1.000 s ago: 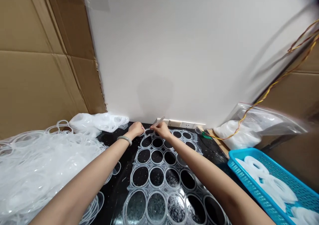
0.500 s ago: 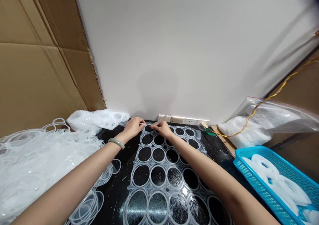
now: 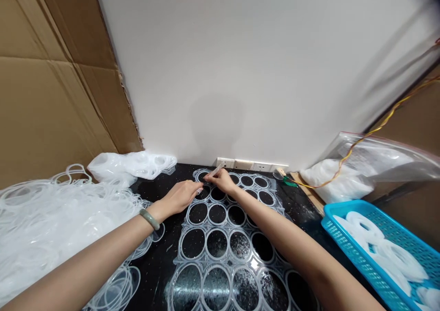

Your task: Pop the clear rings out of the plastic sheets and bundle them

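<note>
The right hand [image 3: 222, 180] pinched a slim pale pen [image 3: 215, 170]; the left hand [image 3: 179, 197], fingers [image 3: 193, 191] spread, lay at a light, flimsy clear plastic ring sheet [image 3: 205, 244] — best held by its webbing.

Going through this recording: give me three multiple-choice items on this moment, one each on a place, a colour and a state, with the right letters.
1. Which wrist wears the pale green bangle?
A left; B right; C neither

2. What colour is the mesh basket?
A red; B black; C turquoise

3. What does the right hand hold?
A nothing; B a slim pen-like tool; C the mesh basket

1: A, it circles the wrist behind the left hand.
2: C, its rim and mesh walls show turquoise.
3: B, the fingers pinch the tool.
</note>
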A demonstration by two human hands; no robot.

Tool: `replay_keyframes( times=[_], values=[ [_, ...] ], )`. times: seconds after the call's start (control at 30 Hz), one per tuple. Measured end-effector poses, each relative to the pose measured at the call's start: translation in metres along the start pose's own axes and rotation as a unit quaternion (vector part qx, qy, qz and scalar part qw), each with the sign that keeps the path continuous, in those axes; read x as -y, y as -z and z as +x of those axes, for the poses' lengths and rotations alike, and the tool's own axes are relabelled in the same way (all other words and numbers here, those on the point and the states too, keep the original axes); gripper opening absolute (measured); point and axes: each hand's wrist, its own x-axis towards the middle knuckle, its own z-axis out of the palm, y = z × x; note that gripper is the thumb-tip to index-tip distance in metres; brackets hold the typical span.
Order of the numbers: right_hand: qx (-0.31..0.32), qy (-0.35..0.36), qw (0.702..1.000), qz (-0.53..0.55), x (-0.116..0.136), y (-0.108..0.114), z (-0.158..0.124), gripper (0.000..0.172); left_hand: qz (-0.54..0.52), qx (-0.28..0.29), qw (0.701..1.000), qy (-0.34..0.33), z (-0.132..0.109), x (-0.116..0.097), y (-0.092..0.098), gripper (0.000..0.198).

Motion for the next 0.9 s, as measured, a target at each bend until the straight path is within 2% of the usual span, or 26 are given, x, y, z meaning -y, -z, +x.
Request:
replay_keyframes(
  times=[0.2, 0.37, 0.47, 0.53, 0.73, 0.9],
  values=[
    [0.006, 0.020, 0.999, -0.026, -0.001, -0.002, -0.002, 0.016, 0.012, 0.012, 1.000, 0.006, -0.001, -0.004, 0.001, 0.027],
    [0.020, 0.128, 0.983, -0.132, -0.001, -0.003, -0.004, 0.009, 0.020, 0.023, 0.999, 0.009, 0.000, -0.007, 0.002, 0.026],
    [0.021, 0.152, 0.972, -0.177, 0.000, -0.004, -0.004, 0.009, 0.015, 0.023, 1.000, 0.008, 0.000, -0.005, 0.002, 0.026],
    [0.015, 0.130, 0.980, -0.151, 0.000, -0.004, -0.004, 0.010, 0.013, 0.022, 1.000, 0.008, 0.000, -0.003, 0.002, 0.027],
    [0.022, -0.003, 0.999, -0.032, -0.001, -0.001, 0.006, 0.019, 0.001, -0.001, 1.000, 0.004, -0.005, 0.000, -0.006, 0.030],
    [0.035, -0.027, 0.999, -0.015, -0.002, 0.000, 0.014, 0.027, -0.025, -0.009, 0.999, 0.025, -0.005, 0.001, -0.009, 0.033]
  ],
)
